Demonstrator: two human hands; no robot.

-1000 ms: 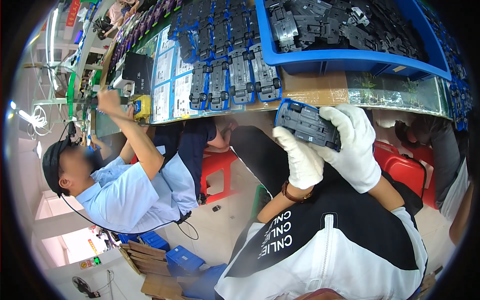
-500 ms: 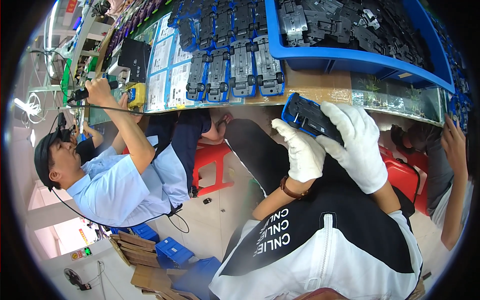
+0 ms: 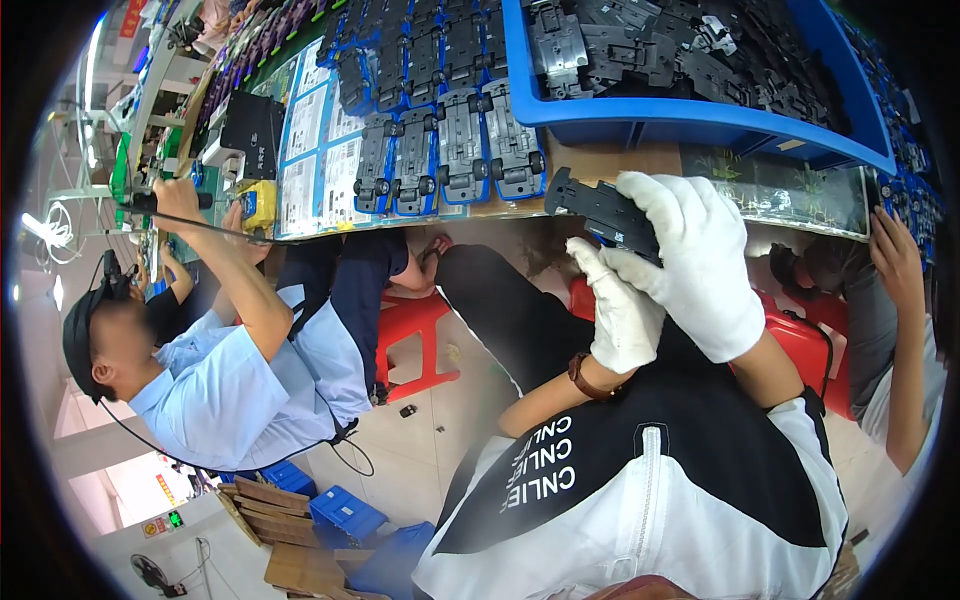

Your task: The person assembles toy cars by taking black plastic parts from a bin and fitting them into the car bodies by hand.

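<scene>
Both gloved hands hold a black toy-car chassis just below the edge of the workbench. The right hand, in a white glove, wraps over the chassis from above with fingers curled round it; the left hand, also gloved, presses its fingertips against the underside, thumb raised beside the right palm. Above them sits a blue bin heaped with black chassis parts, and left of it a row of assembled chassis with wheels, apparently on printed sheets. A co-worker in a light blue shirt works further left.
</scene>
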